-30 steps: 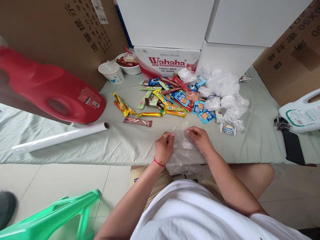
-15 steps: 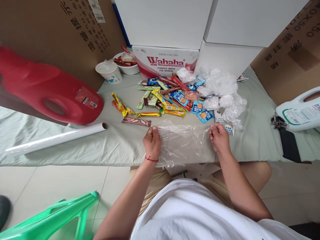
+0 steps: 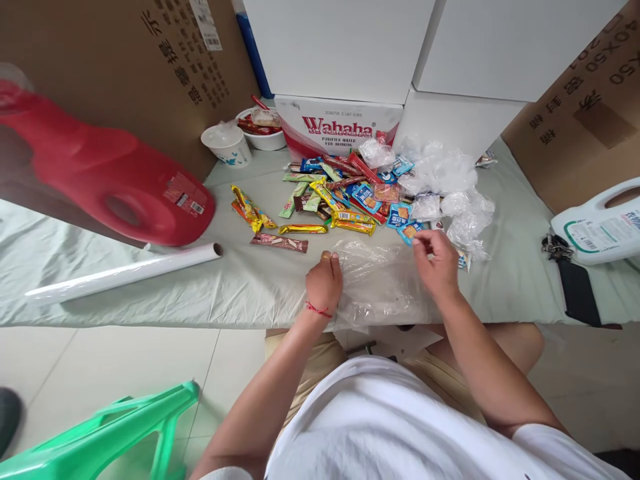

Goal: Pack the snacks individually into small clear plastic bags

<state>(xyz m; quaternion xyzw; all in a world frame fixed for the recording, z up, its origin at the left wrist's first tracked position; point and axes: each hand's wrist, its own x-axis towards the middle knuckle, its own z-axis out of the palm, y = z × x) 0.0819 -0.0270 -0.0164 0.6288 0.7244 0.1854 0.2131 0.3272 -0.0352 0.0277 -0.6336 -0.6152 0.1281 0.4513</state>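
A sheet of clear plastic film (image 3: pixel 377 283) spreads slack and wrinkled between my hands over the table's front edge. My left hand (image 3: pixel 324 283) is closed, pinching the film's left side near its upper corner. At the upper right corner, the bent fingers of my right hand (image 3: pixel 435 262) are pinched together on the film. Just beyond lie a brown wafer packet (image 3: pixel 279 243), a yellow snack stick (image 3: pixel 303 229) and blue biscuit packets (image 3: pixel 399 215). Crumpled clear film bundles (image 3: pixel 467 213) lie beyond my right hand.
A white roll (image 3: pixel 125 272) and a red jug (image 3: pixel 130 180) lie at the left. Behind the snacks stand a Wahaha carton (image 3: pixel 340 123), a paper cup (image 3: pixel 227 147) and a white bowl (image 3: pixel 265 139). A white jug (image 3: pixel 600 223) and a black phone-like object (image 3: pixel 579 291) are at the right.
The film has gone from stretched taut to slack. My left hand has moved right, closer to my right hand, which has risen slightly. The view has shifted a little.
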